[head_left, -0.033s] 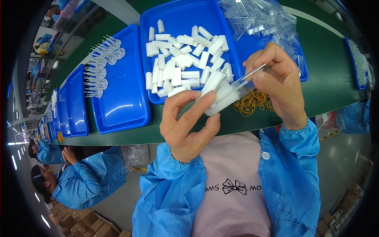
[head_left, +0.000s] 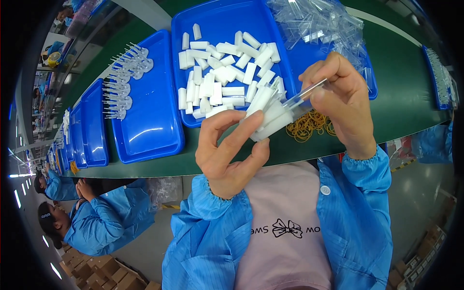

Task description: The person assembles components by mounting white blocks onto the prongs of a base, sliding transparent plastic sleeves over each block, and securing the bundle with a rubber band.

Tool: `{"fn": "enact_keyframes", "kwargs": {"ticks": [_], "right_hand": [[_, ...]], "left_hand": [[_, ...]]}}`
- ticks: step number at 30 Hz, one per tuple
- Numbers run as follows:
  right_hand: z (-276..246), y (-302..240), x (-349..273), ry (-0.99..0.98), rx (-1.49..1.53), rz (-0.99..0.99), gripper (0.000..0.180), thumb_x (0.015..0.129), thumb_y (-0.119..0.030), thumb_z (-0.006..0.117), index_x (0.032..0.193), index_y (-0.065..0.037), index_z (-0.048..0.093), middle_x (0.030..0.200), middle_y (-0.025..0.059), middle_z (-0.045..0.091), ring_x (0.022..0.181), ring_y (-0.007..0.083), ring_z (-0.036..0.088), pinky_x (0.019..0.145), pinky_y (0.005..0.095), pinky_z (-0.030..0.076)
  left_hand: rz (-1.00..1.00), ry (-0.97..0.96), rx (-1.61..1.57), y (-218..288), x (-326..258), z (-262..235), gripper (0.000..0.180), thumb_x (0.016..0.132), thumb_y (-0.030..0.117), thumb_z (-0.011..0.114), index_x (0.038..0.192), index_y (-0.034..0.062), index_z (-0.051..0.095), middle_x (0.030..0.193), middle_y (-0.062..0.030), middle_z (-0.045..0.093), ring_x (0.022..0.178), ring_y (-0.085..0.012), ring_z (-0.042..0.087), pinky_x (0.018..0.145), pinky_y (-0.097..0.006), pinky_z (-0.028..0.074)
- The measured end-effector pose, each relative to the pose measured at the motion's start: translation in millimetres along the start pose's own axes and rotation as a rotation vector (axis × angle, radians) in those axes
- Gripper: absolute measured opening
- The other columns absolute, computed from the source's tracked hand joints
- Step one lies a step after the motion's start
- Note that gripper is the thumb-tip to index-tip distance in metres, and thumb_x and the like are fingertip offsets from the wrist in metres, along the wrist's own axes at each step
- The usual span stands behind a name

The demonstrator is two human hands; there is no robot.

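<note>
I have the left hand half curled at the frame's centre, fingertips and thumb gripping a few white blocks, which project just beyond them to the upper right. Right of centre, my right hand pinches a clear plastic piece that slants down-left to the blocks; I cannot tell how they join.

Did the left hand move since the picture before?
No, I see no shift either way: the left hand looks in the same place, judged against the blue tray of white blocks.
</note>
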State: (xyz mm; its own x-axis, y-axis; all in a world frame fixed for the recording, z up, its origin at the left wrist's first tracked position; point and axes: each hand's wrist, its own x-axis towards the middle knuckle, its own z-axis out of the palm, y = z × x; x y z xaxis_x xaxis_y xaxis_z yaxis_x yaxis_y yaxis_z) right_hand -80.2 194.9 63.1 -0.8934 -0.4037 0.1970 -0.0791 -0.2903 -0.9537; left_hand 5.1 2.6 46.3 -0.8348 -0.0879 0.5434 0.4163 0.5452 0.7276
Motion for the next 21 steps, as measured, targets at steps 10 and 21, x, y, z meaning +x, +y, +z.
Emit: {"fn": "enact_keyframes", "kwargs": {"ticks": [10,21], "right_hand": [[2.7,-4.2,-10.7,0.057,-0.292,-0.26,0.024,0.073,-0.001,0.073,0.087,-0.003,0.054,0.086,0.0057,0.055,0.083,0.0119,0.055,0.076,0.0251,0.043],[-3.3,2.6,-4.3,0.056,-0.137,-0.067,0.02,0.077,-0.002,0.069,0.092,-0.001,0.056,0.091,0.0038,0.054,0.089,0.0109,0.054,0.082,0.0249,0.042]], "left_hand": [[-0.023,-0.014,-0.014,-0.4,3.1,1.5,0.046,0.058,-0.004,0.071,0.102,0.0073,0.07,0.098,-0.0111,0.057,0.085,-0.0217,0.061,0.074,-0.03,0.052],[-0.009,-0.121,-0.076,-0.8,-4.2,-0.2,0.041,0.06,-0.002,0.068,0.101,0.0038,0.068,0.103,-0.0116,0.053,0.089,-0.0217,0.057,0.077,-0.031,0.05]]}}
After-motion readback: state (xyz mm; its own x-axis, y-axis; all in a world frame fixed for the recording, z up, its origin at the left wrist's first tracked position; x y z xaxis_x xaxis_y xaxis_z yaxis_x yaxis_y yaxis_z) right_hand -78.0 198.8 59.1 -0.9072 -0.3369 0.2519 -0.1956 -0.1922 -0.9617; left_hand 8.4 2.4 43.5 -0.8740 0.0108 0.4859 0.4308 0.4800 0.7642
